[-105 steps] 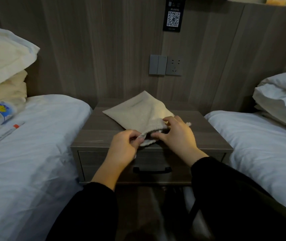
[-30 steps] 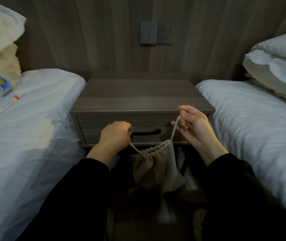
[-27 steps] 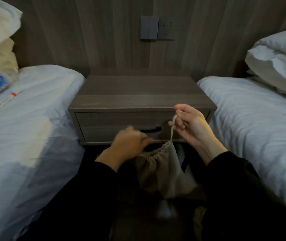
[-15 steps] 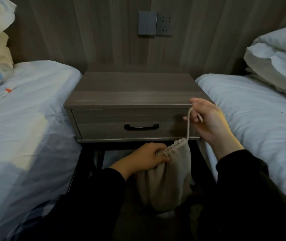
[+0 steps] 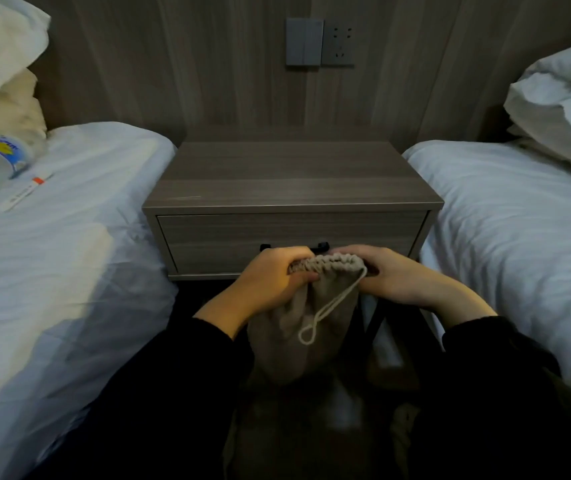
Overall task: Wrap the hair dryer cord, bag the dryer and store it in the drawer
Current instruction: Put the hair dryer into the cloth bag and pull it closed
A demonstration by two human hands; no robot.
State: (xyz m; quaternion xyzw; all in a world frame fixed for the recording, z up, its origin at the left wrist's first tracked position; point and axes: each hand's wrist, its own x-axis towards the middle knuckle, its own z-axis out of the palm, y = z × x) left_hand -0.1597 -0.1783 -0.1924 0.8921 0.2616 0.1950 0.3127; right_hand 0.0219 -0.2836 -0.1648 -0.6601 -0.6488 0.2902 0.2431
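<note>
Against panelled wall (image 5: 208,71), nightstand (image 5: 291,174) with drawer (image 5: 277,232)

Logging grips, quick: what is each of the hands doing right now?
Left hand: grips the gathered mouth of the bag.
Right hand: grips the bag's mouth too.

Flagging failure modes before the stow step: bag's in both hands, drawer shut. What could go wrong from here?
1. The left hand and right hand both grip the bag at its mouth and the drawer is closed; freeing one for the handle could let the bag drop.
2. The drawstring loop dangles in front and could snag in the drawer.
</note>
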